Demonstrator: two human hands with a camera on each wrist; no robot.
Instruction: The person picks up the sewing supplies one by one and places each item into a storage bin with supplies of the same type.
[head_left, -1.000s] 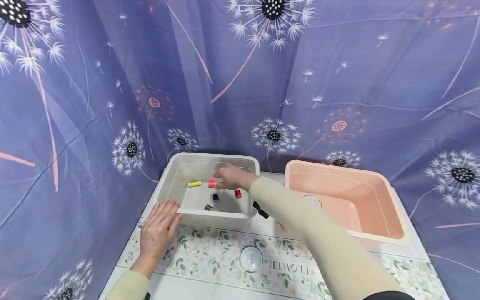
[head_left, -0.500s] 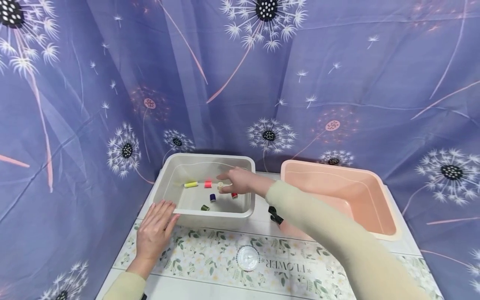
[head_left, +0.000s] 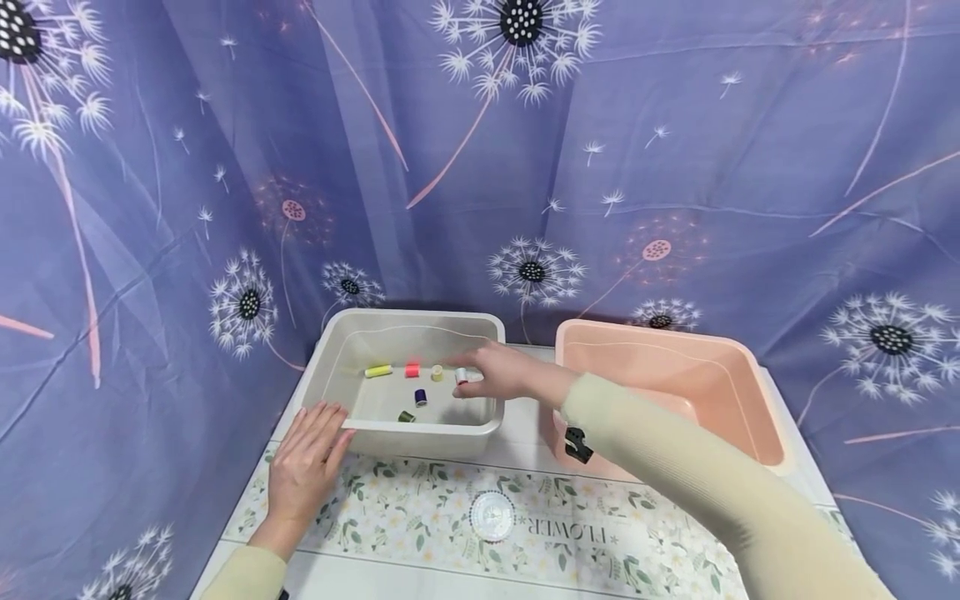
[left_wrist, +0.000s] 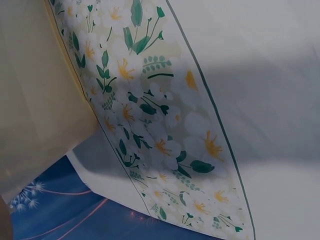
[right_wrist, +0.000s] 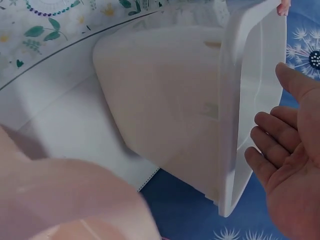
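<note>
Inside the grey tub (head_left: 420, 430) lie small thread spools: a yellow spool (head_left: 378, 371), a pink-red spool (head_left: 412, 370), a cream spool (head_left: 437, 373), a navy spool (head_left: 421, 397) and an olive-green spool (head_left: 407, 416). My right hand (head_left: 495, 371) reaches over the tub's right side, and a white spool (head_left: 461, 376) shows between its thumb and forefinger in the head view. From the right wrist, that hand (right_wrist: 295, 150) has loosely bent fingers and nothing in its palm. My left hand (head_left: 306, 458) rests on the tub's near-left rim, fingers extended over it.
A peach tub (head_left: 667, 367) stands to the right, partly behind my right sleeve (head_left: 660, 442). A round clear dish with a beaded edge (head_left: 492, 517) sits on the floral table runner (head_left: 420, 500). A purple dandelion-print curtain (head_left: 450, 167) hangs behind.
My right hand has drawn back rightward, uncovering the cream spool and then the white one. The red spool seen earlier is now mostly hidden by the hand. My left hand stays on the rim.
</note>
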